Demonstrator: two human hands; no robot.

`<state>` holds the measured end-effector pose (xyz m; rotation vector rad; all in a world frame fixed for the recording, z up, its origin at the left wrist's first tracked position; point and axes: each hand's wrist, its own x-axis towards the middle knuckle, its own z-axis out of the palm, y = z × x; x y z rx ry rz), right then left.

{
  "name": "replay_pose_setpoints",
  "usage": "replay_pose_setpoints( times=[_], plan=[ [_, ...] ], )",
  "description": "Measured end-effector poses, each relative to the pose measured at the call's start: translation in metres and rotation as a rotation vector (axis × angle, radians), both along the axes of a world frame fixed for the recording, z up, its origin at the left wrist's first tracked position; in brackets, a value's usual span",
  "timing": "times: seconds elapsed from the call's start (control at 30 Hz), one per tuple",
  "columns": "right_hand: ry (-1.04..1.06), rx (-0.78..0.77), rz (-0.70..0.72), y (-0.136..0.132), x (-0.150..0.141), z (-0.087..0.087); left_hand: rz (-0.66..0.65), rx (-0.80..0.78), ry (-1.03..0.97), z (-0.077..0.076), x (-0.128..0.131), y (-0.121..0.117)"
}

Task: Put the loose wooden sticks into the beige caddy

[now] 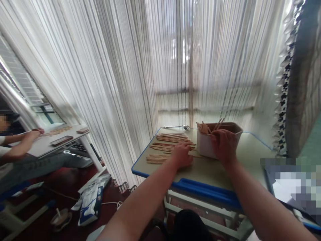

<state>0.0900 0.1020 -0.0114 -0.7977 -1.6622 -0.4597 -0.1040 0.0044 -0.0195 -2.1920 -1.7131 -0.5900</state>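
Note:
Thin wooden chopsticks (pixel 173 137) lie in several loose rows on the left half of the desk. My left hand (pixel 183 155) rests low over their right ends, fingers bent; one thin stick pokes out to the right beneath it. A pale, tapered container (pixel 204 145) with a brown inside stands to the right of the rows, more sticks (pixel 203 128) leaning inside at its left. At its near rim is my right hand (pixel 224 144), fingers closed, a couple of chopsticks (pixel 220 123) slanting up just above them. The fingertips and the container's bottom are hidden.
A metal spoon (pixel 186 127) lies at the desk's back edge. The desk has a blue rim (pixel 205 189). Striped curtains (pixel 125 67) hang behind. At the left, another person's hands (pixel 35 134) work at a white table (pixel 42 149). Packaging (pixel 90 204) lies on the floor.

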Motion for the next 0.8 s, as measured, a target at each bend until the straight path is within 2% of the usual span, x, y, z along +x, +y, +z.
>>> replay_pose_setpoints(
  times=[0.2, 0.4, 0.53, 0.8],
  plan=[
    [-0.011, 0.001, -0.003, -0.001, 0.001, 0.0, -0.001, -0.1, 0.057, -0.009, 0.002, 0.007],
    [-0.025, -0.007, -0.004, -0.004, 0.001, 0.001, -0.042, -0.069, -0.125, -0.009, -0.007, 0.013],
    [-0.016, -0.016, 0.009, -0.006, 0.001, 0.002, 0.006, -0.022, -0.268, -0.004, -0.018, 0.016],
    [-0.007, -0.027, 0.03, -0.003, 0.002, 0.0, 0.034, -0.176, -0.086, -0.007, -0.023, 0.015]
  ],
)
